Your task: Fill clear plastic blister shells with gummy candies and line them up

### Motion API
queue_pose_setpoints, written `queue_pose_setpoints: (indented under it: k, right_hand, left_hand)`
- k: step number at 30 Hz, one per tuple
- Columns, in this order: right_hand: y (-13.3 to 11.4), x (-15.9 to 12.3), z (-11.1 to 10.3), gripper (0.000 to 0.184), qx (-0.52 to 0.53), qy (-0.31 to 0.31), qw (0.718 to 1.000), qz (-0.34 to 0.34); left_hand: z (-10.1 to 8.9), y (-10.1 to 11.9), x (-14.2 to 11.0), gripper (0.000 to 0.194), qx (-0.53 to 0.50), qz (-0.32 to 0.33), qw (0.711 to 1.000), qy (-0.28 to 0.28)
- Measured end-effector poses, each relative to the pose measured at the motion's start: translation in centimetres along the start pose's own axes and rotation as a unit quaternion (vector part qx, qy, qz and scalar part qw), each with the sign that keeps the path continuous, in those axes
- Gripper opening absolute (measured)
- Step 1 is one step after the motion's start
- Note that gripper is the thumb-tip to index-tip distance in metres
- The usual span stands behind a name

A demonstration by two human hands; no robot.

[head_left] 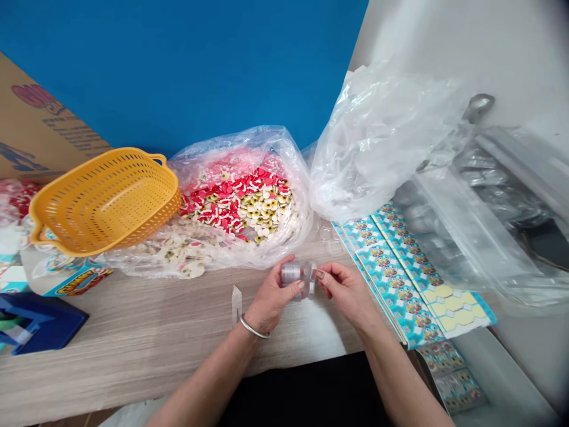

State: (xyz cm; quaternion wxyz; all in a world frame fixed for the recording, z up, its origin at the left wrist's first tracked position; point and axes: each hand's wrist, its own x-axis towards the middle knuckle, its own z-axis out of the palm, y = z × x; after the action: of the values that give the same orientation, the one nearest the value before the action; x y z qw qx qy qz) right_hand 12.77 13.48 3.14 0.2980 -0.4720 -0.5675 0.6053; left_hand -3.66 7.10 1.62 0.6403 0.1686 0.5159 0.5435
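Note:
Both my hands meet above the wooden tabletop (133, 338), holding a small clear plastic capsule (297, 277) with a silvery band between them. My left hand (271, 295) grips its left end, and my right hand (347, 290) pinches its right end with finger and thumb. Just beyond my hands lies an open clear bag (240, 237) of red, white and yellow eye-shaped sweets. A narrow clear plastic strip (236, 303) stands by my left wrist. Printed blue card sheets (398, 279) lie to the right of my right hand.
An orange perforated plastic basket (104, 198) sits at the left, in front of a cardboard box (40, 121). A dark blue object (40, 323) lies at the left table edge. A large clear bag of silvery items (466, 207) fills the right side, against a blue wall (169, 65).

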Motion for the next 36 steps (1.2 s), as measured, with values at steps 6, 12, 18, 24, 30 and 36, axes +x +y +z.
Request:
queue_pose_setpoints:
  k: [6,12,18,24,30,36]
  right_hand:
    - [-0.1,0.6,-0.8,0.034,0.028,0.038,0.999,0.002]
    - [-0.6,-0.3,1.1,0.035,0.016,-0.026,0.999,0.016]
    - [-0.4,-0.4,1.0,0.035,0.013,-0.028,0.999,0.01]
    - [0.0,0.7,-1.1,0.038,-0.028,0.118,0.993,0.002]
    - [-0.3,0.3,-0.1,0.027,-0.123,0.079,0.988,-0.04]
    - [0.1,0.3,0.8,0.031,-0.073,0.031,0.997,-0.007]
  left_hand:
    - [0.1,-0.1,-0.1,0.087,0.015,0.001,1.0,-0.006]
    - [0.2,-0.1,-0.1,0.092,0.029,0.018,0.999,-0.023]
    - [0.3,0.3,-0.3,0.091,-0.037,-0.037,0.998,-0.027]
    - [0.1,0.1,0.4,0.086,-0.01,-0.016,1.0,0.013]
    - [0.1,-0.5,0.5,0.087,0.047,0.016,0.998,0.024]
    - [-0.2,-0.3,0.4,0.074,0.037,0.01,0.999,0.004]
